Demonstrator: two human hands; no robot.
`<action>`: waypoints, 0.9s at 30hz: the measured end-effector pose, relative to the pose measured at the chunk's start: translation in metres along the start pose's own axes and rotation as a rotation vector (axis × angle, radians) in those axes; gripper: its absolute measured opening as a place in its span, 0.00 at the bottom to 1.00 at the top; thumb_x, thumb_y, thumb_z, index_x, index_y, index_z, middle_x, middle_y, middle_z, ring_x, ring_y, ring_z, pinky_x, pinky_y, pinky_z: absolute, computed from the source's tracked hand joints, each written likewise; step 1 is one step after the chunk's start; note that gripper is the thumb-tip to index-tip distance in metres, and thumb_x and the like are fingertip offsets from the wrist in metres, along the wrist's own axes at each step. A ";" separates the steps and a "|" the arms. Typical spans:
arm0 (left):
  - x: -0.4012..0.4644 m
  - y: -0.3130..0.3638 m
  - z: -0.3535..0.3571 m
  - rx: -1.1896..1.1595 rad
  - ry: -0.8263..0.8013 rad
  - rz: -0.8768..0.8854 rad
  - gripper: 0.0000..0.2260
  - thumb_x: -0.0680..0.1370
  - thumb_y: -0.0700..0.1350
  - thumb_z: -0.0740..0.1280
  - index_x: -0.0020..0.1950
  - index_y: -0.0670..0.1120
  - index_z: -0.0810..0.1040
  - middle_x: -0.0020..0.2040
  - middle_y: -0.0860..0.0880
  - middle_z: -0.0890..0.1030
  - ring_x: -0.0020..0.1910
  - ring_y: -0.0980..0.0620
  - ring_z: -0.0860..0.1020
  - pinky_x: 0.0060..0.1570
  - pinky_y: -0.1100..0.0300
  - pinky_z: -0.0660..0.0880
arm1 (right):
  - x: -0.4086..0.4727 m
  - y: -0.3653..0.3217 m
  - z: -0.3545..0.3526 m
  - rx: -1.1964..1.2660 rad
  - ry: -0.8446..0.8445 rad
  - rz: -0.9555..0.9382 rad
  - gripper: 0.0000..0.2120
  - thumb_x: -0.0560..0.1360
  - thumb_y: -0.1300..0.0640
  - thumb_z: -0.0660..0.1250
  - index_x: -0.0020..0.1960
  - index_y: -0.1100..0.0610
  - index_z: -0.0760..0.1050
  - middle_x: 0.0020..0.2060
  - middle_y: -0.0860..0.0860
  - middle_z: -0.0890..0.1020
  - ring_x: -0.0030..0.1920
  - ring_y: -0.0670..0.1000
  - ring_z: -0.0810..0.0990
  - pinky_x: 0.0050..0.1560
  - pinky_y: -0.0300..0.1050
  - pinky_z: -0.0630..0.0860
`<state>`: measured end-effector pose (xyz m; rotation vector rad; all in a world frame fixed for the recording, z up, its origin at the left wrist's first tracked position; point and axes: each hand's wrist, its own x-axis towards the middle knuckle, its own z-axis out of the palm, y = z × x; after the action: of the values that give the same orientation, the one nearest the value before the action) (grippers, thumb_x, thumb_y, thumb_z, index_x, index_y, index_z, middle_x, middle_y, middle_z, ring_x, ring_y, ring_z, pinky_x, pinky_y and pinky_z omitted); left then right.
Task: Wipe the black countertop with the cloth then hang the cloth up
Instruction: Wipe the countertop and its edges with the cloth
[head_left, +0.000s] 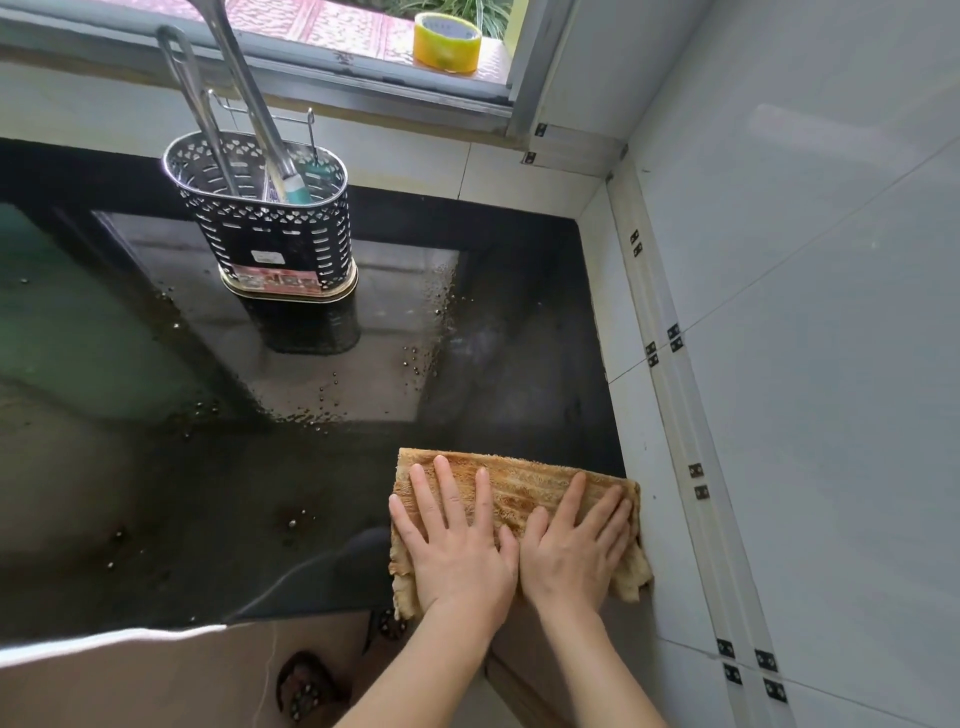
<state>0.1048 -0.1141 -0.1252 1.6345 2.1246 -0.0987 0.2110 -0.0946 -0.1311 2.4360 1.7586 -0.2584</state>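
Note:
A tan ribbed cloth (524, 480) lies flat on the black countertop (291, 519) at its near right corner, touching the white tiled wall. My left hand (457, 545) presses palm-down on the cloth's left half with fingers spread. My right hand (574, 545) lies palm-down beside it on the right half. The two hands touch at the thumbs. Water drops dot the glossy counter to the left and beyond the cloth.
A perforated metal utensil holder (270, 228) with ladle handles stands mid-counter, toward the back. A roll of yellow tape (447, 41) sits on the window sill. White tiled walls (805, 364) close off the right side and the back. The counter's front edge (171, 631) runs just below my hands.

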 end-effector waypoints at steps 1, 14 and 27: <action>0.002 0.002 0.001 -0.011 0.009 -0.014 0.30 0.80 0.61 0.37 0.74 0.52 0.22 0.75 0.36 0.21 0.73 0.31 0.22 0.71 0.27 0.30 | 0.002 -0.003 -0.001 0.007 -0.001 0.015 0.40 0.76 0.38 0.35 0.83 0.56 0.46 0.80 0.67 0.46 0.80 0.66 0.43 0.79 0.62 0.40; 0.056 0.015 -0.016 0.055 -0.033 -0.035 0.32 0.75 0.60 0.24 0.75 0.44 0.24 0.72 0.28 0.22 0.71 0.27 0.21 0.70 0.32 0.23 | 0.045 -0.024 -0.004 -0.040 0.058 -0.008 0.42 0.78 0.33 0.44 0.81 0.62 0.51 0.79 0.68 0.51 0.80 0.67 0.49 0.79 0.63 0.47; 0.198 0.027 -0.059 0.011 0.110 -0.080 0.32 0.80 0.61 0.34 0.78 0.45 0.29 0.73 0.30 0.23 0.74 0.30 0.23 0.73 0.34 0.26 | 0.181 -0.102 -0.029 -0.016 0.068 -0.083 0.43 0.77 0.31 0.37 0.82 0.59 0.43 0.80 0.67 0.44 0.80 0.65 0.42 0.80 0.61 0.42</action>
<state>0.0739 0.0905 -0.1446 1.5953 2.2758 -0.0473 0.1712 0.1109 -0.1410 2.3914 1.8853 -0.1707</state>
